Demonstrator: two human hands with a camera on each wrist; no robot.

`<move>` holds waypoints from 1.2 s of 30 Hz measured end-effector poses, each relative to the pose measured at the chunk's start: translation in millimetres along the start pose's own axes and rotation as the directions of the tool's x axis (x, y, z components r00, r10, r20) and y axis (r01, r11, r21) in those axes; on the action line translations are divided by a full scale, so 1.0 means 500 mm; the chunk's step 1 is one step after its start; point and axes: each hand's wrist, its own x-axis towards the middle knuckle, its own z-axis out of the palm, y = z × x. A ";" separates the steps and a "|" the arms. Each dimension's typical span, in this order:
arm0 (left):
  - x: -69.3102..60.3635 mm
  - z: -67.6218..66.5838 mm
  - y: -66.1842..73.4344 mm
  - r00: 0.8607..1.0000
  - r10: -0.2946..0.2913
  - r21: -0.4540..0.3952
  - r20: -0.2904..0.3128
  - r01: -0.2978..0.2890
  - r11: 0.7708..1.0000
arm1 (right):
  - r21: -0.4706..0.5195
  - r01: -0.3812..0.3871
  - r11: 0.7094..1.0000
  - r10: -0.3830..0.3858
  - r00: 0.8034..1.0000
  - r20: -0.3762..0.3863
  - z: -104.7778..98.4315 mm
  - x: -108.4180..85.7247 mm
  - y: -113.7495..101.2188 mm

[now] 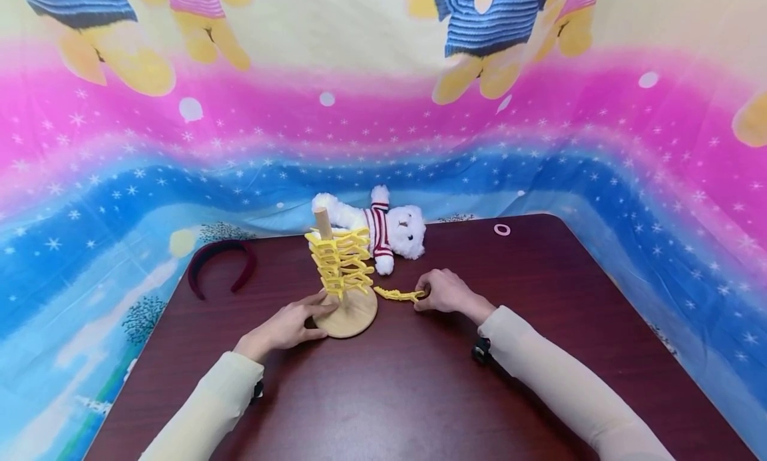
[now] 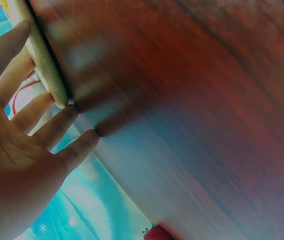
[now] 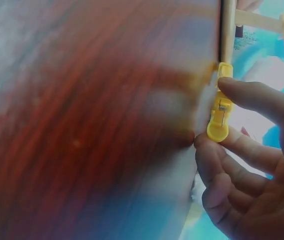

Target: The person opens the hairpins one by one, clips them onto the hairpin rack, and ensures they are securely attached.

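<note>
Near the middle of the table in the head view stands a wooden stand, a round base (image 1: 353, 318) with an upright post (image 1: 323, 222). Several yellow clips (image 1: 340, 258) jut out in tiers around the post. My left hand (image 1: 290, 324) holds the base at its left rim, thumb at the front and fingers spread, as the left wrist view shows. On the right, my right hand (image 1: 445, 292) pinches the near end of a yellow clothespin (image 3: 222, 107) between thumb and fingers. In the head view a strip of yellow clips (image 1: 397, 294) reaches from that hand toward the base.
A white teddy bear (image 1: 379, 231) in a striped top lies behind the stand. The dark red headband (image 1: 223, 264) is at the back left, and a small pale pink ring (image 1: 502, 230) at the back right. Printed cloth (image 1: 383, 134) hangs behind the brown table (image 1: 383, 394).
</note>
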 end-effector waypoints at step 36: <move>-0.002 -0.002 -0.001 1.000 0.001 -0.006 -0.005 -0.001 1.000 | 0.053 0.183 0.982 -0.162 0.948 -0.273 -0.193 -0.043 -0.014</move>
